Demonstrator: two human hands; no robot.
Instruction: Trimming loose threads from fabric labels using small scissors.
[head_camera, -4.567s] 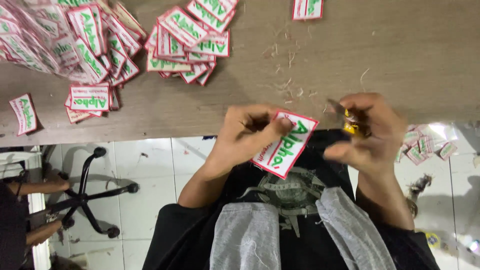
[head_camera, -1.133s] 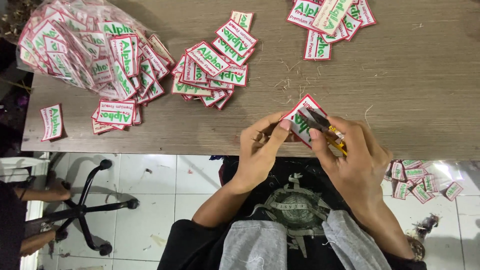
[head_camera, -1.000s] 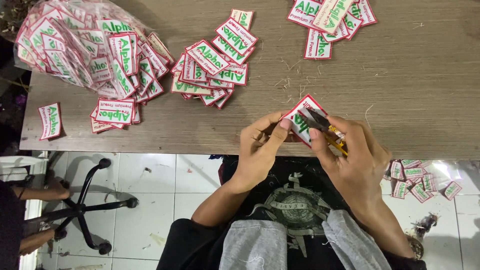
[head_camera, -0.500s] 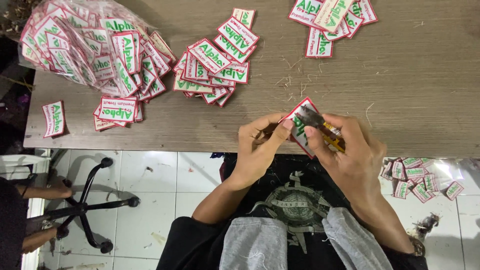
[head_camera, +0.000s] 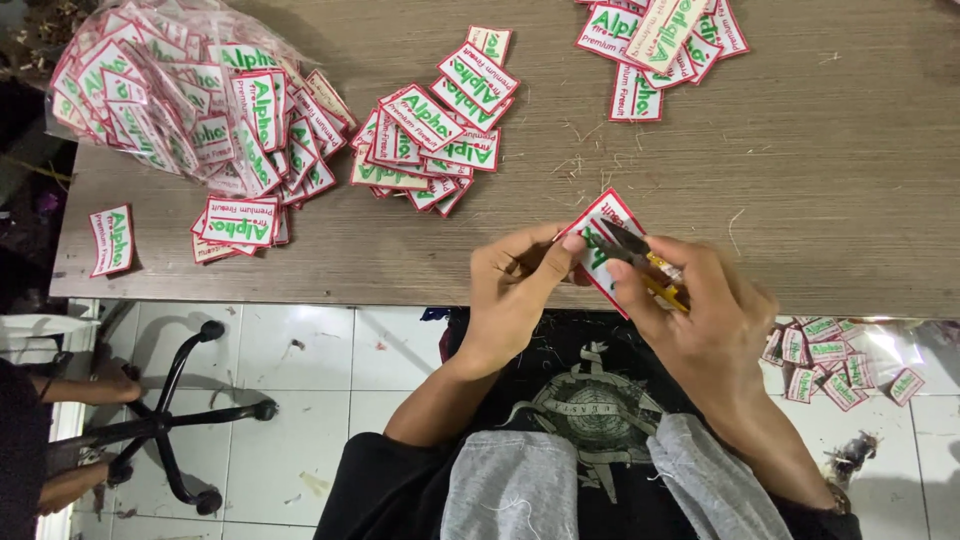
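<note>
Over the table edge (head_camera: 300, 285), hands: left (head_camera: 515, 285) pinching patch (head_camera: 600, 230), right (head_camera: 700, 310) with snips (head_camera: 640, 255).

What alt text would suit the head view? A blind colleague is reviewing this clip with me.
Seen from above, the left hand pinches a white, red-bordered patch while the right hand holds small yellow-handled snips against it at the edge of a wooden table. Piles of matching patches lie on the table, many in a clear plastic bag.

White patch (head_camera: 600, 240) with red border and green lettering; yellow-handled snips (head_camera: 650, 270).
</note>
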